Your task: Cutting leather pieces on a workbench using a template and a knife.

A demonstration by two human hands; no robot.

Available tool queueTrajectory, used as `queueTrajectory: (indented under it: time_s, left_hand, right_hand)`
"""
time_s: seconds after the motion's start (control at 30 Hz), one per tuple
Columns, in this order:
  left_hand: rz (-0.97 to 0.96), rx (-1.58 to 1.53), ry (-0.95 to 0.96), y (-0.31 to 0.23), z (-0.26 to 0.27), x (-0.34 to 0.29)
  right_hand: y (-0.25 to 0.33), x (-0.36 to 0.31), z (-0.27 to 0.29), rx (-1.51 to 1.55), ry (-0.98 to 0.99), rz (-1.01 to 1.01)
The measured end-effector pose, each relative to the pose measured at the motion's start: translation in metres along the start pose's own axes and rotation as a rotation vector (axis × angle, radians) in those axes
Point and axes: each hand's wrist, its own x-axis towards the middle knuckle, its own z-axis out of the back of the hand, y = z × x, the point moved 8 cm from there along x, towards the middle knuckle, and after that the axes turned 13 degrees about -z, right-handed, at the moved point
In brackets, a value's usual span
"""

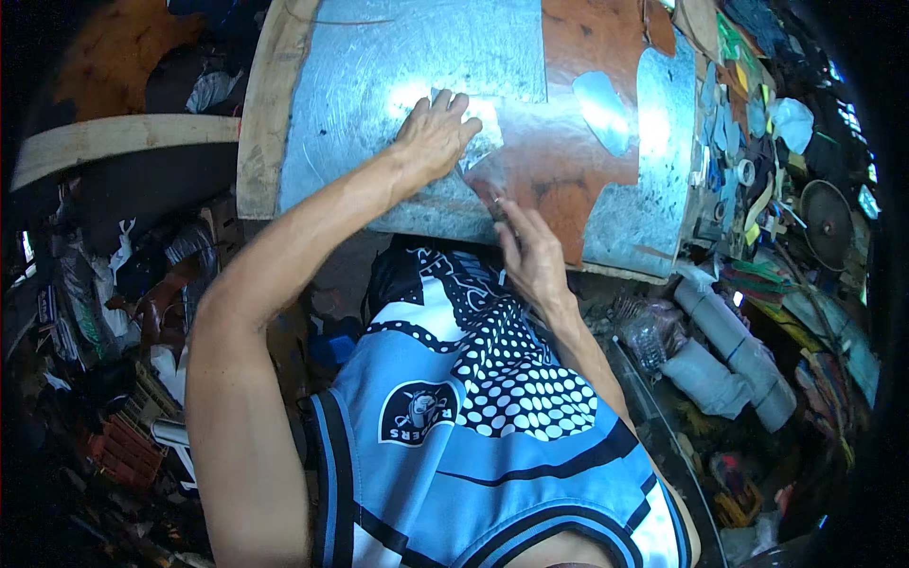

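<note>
My left hand (437,134) reaches across the metal-topped table (379,57). Its fingers are spread and press down on a pale, flat piece (490,142) at the left edge of a brown leather sheet (544,151). Lower and to the right, my right hand (535,254) is closed at the leather's near left edge. Something small and narrow shows at its fingertips, too blurred to name. The leather has irregular cut edges, and bare metal shows through a rounded hole in it.
A wooden beam (123,142) juts from the table's left side. Scraps and a tape roll (746,172) crowd its right end. Grey rolls (734,350) lie at lower right, near a round fan-like object (826,220). A reddish crate (128,450) stands among clutter at lower left.
</note>
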Motion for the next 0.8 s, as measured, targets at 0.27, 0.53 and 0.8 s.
queueTrajectory:
  time_s: [0.27,0.53,0.8]
  left_hand:
    - [0.083,0.038,-0.075,-0.012,0.007,-0.011]
    - [0.118,-0.067,-0.087,-0.009,0.004,-0.018]
    - [0.125,-0.071,-0.068,-0.008,0.005,-0.018]
  right_hand:
    - [0.026,0.149,0.012,-0.06,0.0,0.219]
    - [0.044,0.172,-0.016,-0.17,0.18,0.309]
    - [0.044,0.176,-0.018,-0.206,0.186,0.378]
